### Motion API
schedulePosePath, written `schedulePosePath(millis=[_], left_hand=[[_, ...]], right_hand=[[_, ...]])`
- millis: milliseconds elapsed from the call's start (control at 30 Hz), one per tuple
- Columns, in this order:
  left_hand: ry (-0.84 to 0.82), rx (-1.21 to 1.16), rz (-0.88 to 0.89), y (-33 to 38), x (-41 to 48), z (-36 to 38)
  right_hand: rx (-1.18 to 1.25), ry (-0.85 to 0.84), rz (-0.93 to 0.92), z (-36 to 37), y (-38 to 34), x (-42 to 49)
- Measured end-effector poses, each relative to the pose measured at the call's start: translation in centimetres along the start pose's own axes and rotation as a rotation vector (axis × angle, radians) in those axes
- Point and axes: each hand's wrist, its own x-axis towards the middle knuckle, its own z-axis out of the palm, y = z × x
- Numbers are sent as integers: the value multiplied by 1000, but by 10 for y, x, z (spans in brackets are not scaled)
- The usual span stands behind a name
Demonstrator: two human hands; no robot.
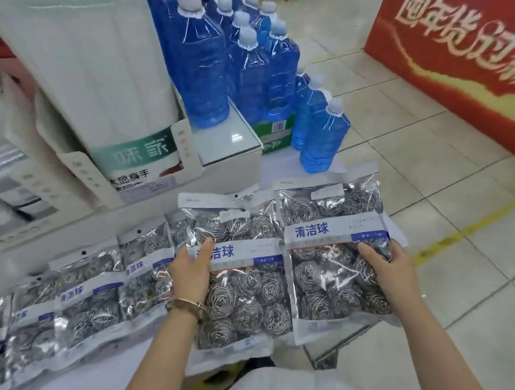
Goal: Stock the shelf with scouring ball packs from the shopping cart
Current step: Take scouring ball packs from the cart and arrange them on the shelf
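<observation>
Two hands reach forward from six o'clock, each grasping a scouring ball pack. The left hand [189, 277], with a bracelet [186, 304] at the wrist, holds the left edge of the middle pack [244, 289], its thumb pressed over the front label. The right hand [387, 274] clasps the right edge of the right pack [330, 268], thumb on the clear film. These two packs lie side by side, edges touching, at the right end of a white shelf [81, 383]; whether the right one rests fully on it cannot be told. Toward nine o'clock, a row of packs [87, 298] overlaps along the shelf. Farther off at twelve o'clock stand blue bottles [206, 62], with a tall white roll package [113, 83] at eleven o'clock. A red display [452, 47] sits on the tiled floor [428, 154] at two o'clock.
</observation>
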Motion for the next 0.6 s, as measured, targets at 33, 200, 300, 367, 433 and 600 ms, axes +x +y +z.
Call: schedulePosePath(millis=[33,200,300,367,433,600], left_hand=[[0,4,-8,4,6,8],[-11,17,-5,28,19,44],[-10,11,-17,40,25,68],[-13,3,-33,45,29,87],[-17,3,-42,54,32,108],[40,56,-86,69,37,169]], right_hand=[[-7,2,-4,-2,-1,10],[-5,-12,11,-12,0,53],[-24,-34,27,-21,3,83],[-30,-53,35,-28,6,107],[-39,-83,35,-35,7,133],[-82,-155,32,-51,11,210]])
